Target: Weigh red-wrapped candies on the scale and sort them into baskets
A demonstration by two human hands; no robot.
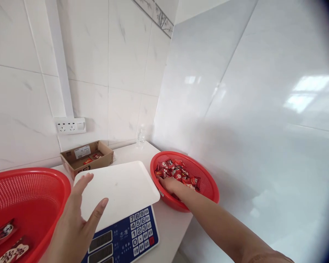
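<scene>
My right hand (168,183) reaches down into the red plastic basket (208,175) on the right, among several small red-wrapped packets (178,173). Its fingers are partly hidden by the packets, so what they hold cannot be made out. My left hand (80,215) hovers over the front left of a digital weighing scale (142,233), thumb and fingers spread, with nothing in it. Bare white shows across the scale's pan (123,182). Below the pan is a blue panel with number keys and dark displays.
A second red basket (63,182) stands at the left, with a few wrapped packets (13,252) inside. Behind the scale sits an open cardboard box (106,155) holding some red packets. A clear plastic bottle (140,137) stands near the corner; a wall socket (70,126) is above the box.
</scene>
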